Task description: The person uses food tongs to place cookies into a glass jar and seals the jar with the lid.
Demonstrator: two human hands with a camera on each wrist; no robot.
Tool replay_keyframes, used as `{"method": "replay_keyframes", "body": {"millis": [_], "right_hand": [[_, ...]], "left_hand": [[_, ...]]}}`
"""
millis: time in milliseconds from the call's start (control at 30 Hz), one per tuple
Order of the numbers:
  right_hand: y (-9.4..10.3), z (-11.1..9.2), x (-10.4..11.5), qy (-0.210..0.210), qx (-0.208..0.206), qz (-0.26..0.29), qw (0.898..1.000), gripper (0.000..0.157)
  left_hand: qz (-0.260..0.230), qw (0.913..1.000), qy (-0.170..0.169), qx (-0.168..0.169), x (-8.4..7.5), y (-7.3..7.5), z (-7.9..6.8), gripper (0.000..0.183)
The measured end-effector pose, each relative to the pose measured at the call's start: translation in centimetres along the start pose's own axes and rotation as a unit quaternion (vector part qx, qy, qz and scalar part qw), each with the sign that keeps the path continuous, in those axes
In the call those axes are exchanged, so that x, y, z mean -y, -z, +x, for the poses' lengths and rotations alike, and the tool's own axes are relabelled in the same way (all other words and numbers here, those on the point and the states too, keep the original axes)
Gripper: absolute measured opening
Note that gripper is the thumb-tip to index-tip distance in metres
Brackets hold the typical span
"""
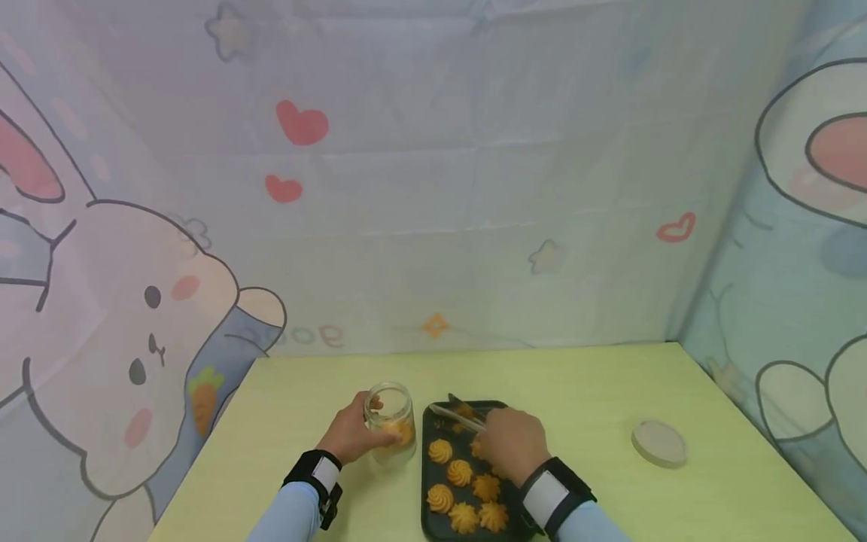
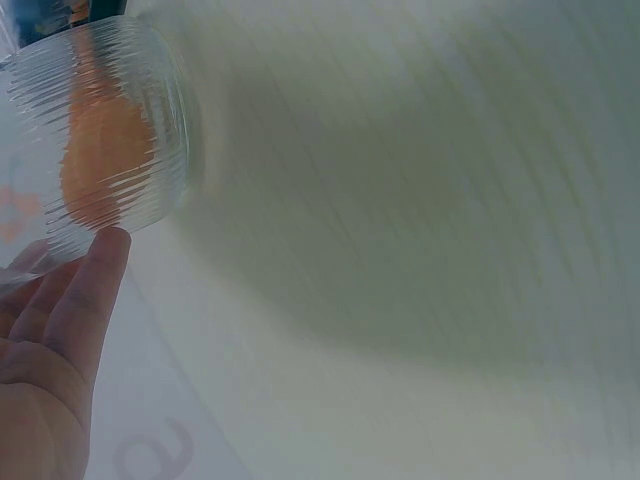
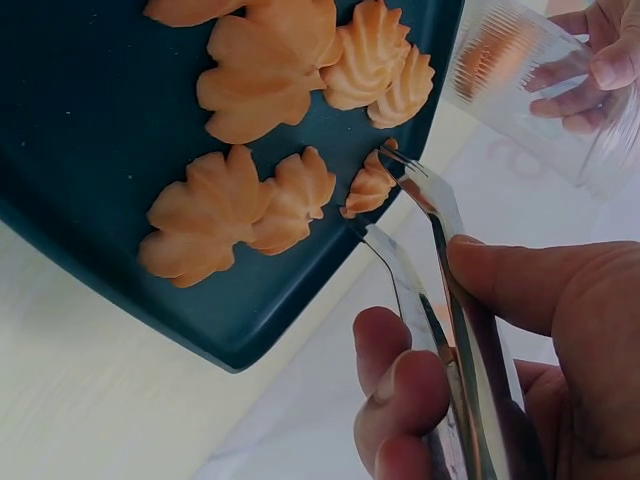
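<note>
My left hand (image 1: 355,434) grips a clear glass jar (image 1: 406,410) standing left of the tray, its mouth uncovered. Inside is an orange-brown cookie (image 2: 108,160); in the left wrist view the jar's ribbed base shows, with fingers (image 2: 95,290) against its side. Metal tongs (image 3: 470,350) are held in my right hand (image 1: 515,444), thumb on one arm and curled fingers on the other. The tong tips stand on either side of a small swirled cookie (image 3: 370,187) at the far end of the dark baking tray (image 3: 90,170). Whether they pinch it is hard to tell.
Several more swirled cookies (image 1: 459,473) lie on the tray. A pale round lid (image 1: 659,443) rests on the yellow table (image 1: 576,376) to the right. A printed cloth backdrop (image 1: 474,188) rises behind the table's far edge.
</note>
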State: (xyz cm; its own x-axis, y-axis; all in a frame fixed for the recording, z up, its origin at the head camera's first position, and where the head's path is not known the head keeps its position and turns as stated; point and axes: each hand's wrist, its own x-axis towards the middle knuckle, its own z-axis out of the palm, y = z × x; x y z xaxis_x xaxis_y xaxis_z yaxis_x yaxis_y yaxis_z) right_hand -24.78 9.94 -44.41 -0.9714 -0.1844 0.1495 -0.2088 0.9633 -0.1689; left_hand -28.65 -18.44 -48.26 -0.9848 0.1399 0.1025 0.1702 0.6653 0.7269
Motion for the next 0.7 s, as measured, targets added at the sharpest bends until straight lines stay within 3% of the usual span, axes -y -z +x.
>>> {"method": "replay_keyframes", "body": {"millis": [700], "right_hand": [[0.5,-0.2,-1.1,-0.025,0.009,0.018,0.999,0.037]], "left_hand": [[-0.010,0.9999,0.004,0.000,-0.3,0.2,-0.2,0.078]]}}
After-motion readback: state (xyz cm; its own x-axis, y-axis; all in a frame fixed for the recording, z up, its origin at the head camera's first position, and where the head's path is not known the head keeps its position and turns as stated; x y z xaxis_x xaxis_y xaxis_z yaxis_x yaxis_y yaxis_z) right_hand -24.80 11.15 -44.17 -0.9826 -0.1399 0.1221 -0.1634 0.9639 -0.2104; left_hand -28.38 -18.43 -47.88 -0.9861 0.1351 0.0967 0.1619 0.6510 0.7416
